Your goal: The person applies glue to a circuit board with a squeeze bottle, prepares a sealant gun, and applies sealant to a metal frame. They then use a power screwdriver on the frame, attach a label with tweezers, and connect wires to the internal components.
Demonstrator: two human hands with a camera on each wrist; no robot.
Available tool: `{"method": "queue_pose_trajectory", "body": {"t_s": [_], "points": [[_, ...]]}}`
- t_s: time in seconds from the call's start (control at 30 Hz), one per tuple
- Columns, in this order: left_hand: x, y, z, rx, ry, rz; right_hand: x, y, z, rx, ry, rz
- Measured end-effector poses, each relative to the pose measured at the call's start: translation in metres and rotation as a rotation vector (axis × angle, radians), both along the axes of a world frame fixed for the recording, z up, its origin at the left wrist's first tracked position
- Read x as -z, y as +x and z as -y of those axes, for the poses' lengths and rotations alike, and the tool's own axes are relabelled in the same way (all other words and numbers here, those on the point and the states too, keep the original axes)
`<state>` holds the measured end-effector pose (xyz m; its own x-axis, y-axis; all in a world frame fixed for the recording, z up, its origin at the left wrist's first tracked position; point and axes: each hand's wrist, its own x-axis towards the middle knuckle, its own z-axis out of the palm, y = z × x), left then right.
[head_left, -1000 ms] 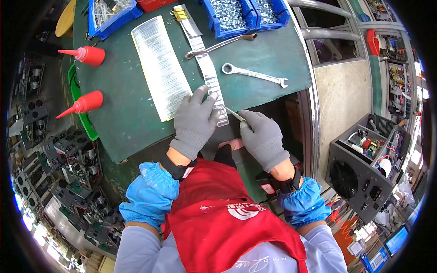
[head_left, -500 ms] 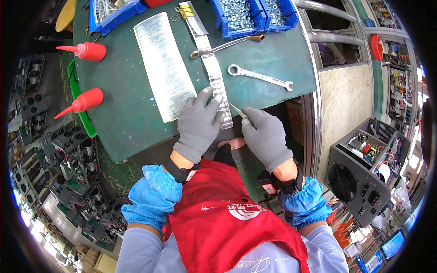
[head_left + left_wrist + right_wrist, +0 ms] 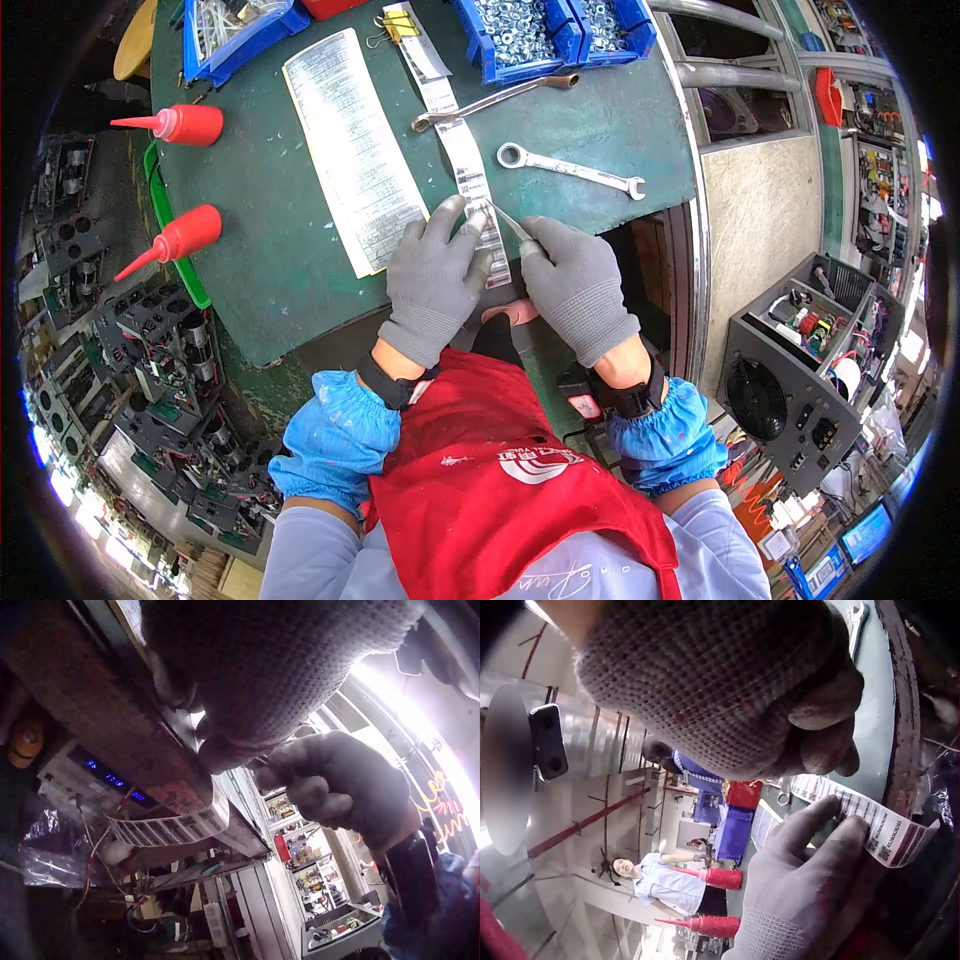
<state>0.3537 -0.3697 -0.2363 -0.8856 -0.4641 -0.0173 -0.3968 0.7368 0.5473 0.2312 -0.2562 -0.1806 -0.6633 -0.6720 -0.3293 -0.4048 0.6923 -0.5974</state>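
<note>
A long white strip of printed labels (image 3: 463,155) lies on the green table (image 3: 270,240), its near end reaching past the front edge. The left hand (image 3: 430,285), in a grey glove, rests its fingertips on the strip near that edge. In the right wrist view, two of its fingers lie on the strip's printed labels (image 3: 889,831). The gloved right hand (image 3: 577,285) pinches a thin, pale pointed tool (image 3: 513,222) whose tip meets the strip's right side; its exact kind I cannot tell. In the left wrist view the strip's free end (image 3: 165,831) hangs in a curve.
A printed sheet (image 3: 355,150) lies left of the strip. A double-ended wrench (image 3: 495,103) crosses the strip; a ratchet spanner (image 3: 570,170) lies to its right. Blue bins (image 3: 515,70) of nuts stand behind. Two red bottles (image 3: 190,125) lie at the left. Another person (image 3: 664,881) stands beyond.
The right hand has moved forward, carrying the tool's tip farther up along the strip's right side. The left hand stays on the strip, almost unmoved.
</note>
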Motion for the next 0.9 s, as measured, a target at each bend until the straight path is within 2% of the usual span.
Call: {"method": "queue_pose_trajectory", "body": {"t_s": [0.3,0.4,0.7,0.8,0.9], "points": [[0.001,0.000,0.000,0.002,0.009,-0.008,0.001,-0.003,0.011,-0.009,0.035,0.012],[-0.002,-0.001,0.000,0.000,-0.008,0.017,-0.004,-0.006,0.017,-0.014,0.123,0.064],[-0.003,0.001,0.000,0.029,-0.064,0.021,-0.004,-0.009,0.032,-0.043,0.203,0.013],[-0.002,0.001,0.000,0.012,-0.066,0.004,0.001,-0.004,0.031,0.034,0.194,-0.019],[-0.001,0.001,-0.002,-0.006,-0.053,0.013,0.022,-0.003,0.016,0.044,-0.025,-0.135]]}}
